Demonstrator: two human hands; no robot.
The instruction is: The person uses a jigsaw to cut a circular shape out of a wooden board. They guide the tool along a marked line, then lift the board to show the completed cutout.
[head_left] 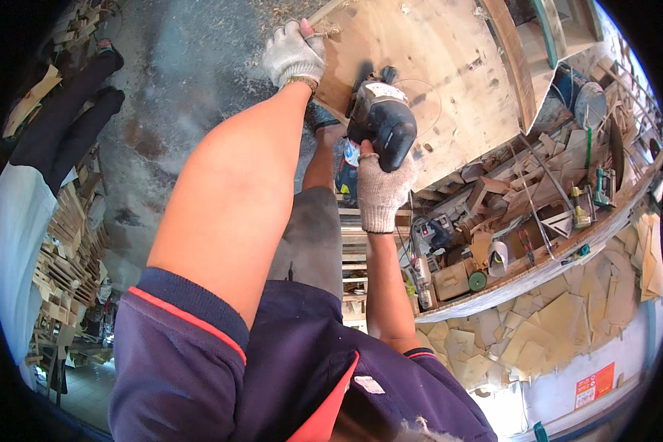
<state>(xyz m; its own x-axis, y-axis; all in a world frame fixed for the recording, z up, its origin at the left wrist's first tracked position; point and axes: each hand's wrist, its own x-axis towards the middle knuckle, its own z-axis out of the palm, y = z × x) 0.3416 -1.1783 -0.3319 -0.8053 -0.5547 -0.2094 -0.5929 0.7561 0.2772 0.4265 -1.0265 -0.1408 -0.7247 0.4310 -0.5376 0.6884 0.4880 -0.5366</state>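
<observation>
While L hand (295, 56) touches ply (449, 62), grip unclear, R hand (384, 188) clasps blk, wht-labelled pwr tool (390, 125).

Grey concrete floor (191, 66) is spreading across upper left, showing dark stains; sawdust (272, 9) is speckling its top edge. Down the left side, wood offcuts (70, 258) are lying in a long, rough pile. At right, a workbench (486, 297) is carrying scraps and clutter. Tan board pieces (560, 324) are lying heaped beyond it. Lower right: pale wall (552, 398) is bearing a red-orange poster (594, 385); bright white light (504, 409) is glaring nearby.
</observation>
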